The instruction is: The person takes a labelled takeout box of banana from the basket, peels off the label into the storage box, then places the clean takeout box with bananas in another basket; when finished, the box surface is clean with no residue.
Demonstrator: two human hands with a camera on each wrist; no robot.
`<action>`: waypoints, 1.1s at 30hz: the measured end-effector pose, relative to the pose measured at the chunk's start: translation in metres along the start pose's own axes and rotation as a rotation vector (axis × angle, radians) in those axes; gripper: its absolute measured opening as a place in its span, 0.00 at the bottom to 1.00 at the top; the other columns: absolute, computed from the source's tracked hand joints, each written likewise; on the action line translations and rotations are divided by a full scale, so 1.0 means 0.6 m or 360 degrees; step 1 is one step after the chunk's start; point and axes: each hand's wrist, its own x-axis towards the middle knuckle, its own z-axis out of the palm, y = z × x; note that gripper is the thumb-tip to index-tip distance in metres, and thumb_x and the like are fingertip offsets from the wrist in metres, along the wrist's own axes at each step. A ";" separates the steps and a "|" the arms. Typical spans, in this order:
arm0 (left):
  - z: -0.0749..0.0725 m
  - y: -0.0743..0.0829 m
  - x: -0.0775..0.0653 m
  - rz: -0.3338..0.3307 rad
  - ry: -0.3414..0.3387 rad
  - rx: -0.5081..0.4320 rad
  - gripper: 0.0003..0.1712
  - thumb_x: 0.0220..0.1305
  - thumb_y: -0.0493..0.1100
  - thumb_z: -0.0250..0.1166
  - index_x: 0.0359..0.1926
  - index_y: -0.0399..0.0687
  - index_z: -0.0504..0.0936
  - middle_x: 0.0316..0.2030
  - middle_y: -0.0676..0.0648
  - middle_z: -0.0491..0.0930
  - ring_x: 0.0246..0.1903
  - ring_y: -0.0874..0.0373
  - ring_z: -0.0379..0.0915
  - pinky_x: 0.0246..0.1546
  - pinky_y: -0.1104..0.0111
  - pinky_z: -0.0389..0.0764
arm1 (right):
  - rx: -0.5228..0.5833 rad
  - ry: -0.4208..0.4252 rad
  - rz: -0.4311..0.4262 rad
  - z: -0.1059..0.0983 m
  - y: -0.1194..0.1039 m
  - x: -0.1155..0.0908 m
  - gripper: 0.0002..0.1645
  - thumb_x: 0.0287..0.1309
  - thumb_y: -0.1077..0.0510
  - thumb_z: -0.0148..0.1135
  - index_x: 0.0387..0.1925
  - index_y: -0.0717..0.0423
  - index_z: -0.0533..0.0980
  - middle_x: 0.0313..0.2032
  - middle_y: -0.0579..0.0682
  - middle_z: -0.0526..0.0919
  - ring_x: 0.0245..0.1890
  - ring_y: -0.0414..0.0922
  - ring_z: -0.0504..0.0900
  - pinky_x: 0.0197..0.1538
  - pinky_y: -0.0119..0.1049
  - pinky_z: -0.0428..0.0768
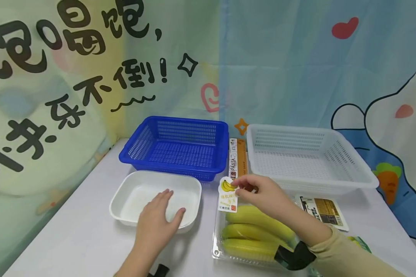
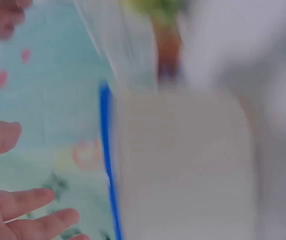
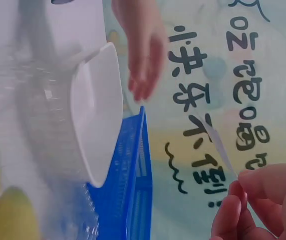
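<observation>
Thumb and fingertips of my right hand (image 1: pixel 263 194) pinch a small card (image 1: pixel 227 204) with bananas and writing printed on it. The right wrist view shows this card (image 3: pixel 222 145) nearly edge-on. Below that hand, several yellow bananas (image 1: pixel 249 232) lie in a clear plastic box (image 1: pixel 216 246), partly covered by the right forearm. My left hand (image 1: pixel 159 221) is spread over a white plastic tub (image 1: pixel 135 190), its fingers extended and holding nothing. From the right wrist, the left hand (image 3: pixel 145 55) appears raised above the tub's rim.
Behind the tub stands a blue basket (image 1: pixel 180 168); a white basket (image 1: pixel 308 181) is at the back right. Between them lie a pasta box (image 1: pixel 233 157) and an orange-brown package (image 1: pixel 242 156). A labelled flat packet (image 1: pixel 327 211) and a green packet (image 1: pixel 360 243) lie right of the bananas.
</observation>
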 end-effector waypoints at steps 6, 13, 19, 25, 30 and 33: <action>-0.031 -0.097 -0.016 -0.0290 -0.0110 0.0186 0.40 0.52 0.55 0.64 0.57 0.30 0.68 0.59 0.30 0.64 0.60 0.33 0.57 0.55 0.40 0.62 | 0.0052 -0.0071 0.0023 0.030 -0.015 0.057 0.11 0.56 0.59 0.57 0.41 0.55 0.79 0.35 0.49 0.79 0.33 0.42 0.73 0.37 0.31 0.75; -0.040 -0.146 -0.031 -0.0487 -0.0321 0.0222 0.54 0.53 0.64 0.59 0.62 0.22 0.55 0.65 0.24 0.46 0.64 0.30 0.43 0.60 0.39 0.52 | 0.0006 -0.0098 0.0076 0.054 -0.024 0.082 0.10 0.55 0.58 0.58 0.40 0.50 0.79 0.35 0.46 0.79 0.35 0.42 0.74 0.38 0.31 0.75; -0.040 -0.161 -0.034 -0.0638 -0.0451 0.0157 0.64 0.50 0.72 0.56 0.64 0.21 0.45 0.67 0.26 0.39 0.61 0.25 0.45 0.60 0.39 0.52 | 0.0028 -0.0168 0.0037 0.073 -0.034 0.104 0.09 0.55 0.59 0.58 0.39 0.49 0.79 0.36 0.45 0.80 0.37 0.41 0.74 0.41 0.31 0.76; -0.039 -0.163 -0.032 -0.0688 -0.0514 0.0114 0.67 0.48 0.74 0.56 0.64 0.20 0.44 0.67 0.26 0.37 0.61 0.25 0.44 0.59 0.40 0.54 | 0.0039 -0.0266 0.0025 0.100 -0.034 0.140 0.09 0.56 0.57 0.59 0.39 0.45 0.80 0.37 0.42 0.80 0.40 0.40 0.74 0.45 0.33 0.75; -0.038 -0.164 -0.031 -0.0716 -0.0523 0.0105 0.69 0.47 0.75 0.55 0.64 0.19 0.42 0.67 0.26 0.36 0.61 0.25 0.43 0.60 0.40 0.54 | -0.0005 -0.0367 -0.0011 0.130 -0.037 0.174 0.10 0.56 0.58 0.58 0.40 0.47 0.80 0.38 0.43 0.81 0.40 0.40 0.75 0.45 0.34 0.75; -0.038 -0.164 -0.031 -0.0743 -0.0507 0.0095 0.71 0.45 0.76 0.55 0.64 0.20 0.40 0.67 0.25 0.35 0.61 0.24 0.43 0.60 0.40 0.53 | -0.0054 -0.0453 0.0000 0.149 -0.040 0.190 0.11 0.57 0.59 0.58 0.41 0.48 0.80 0.39 0.44 0.81 0.40 0.40 0.73 0.44 0.33 0.74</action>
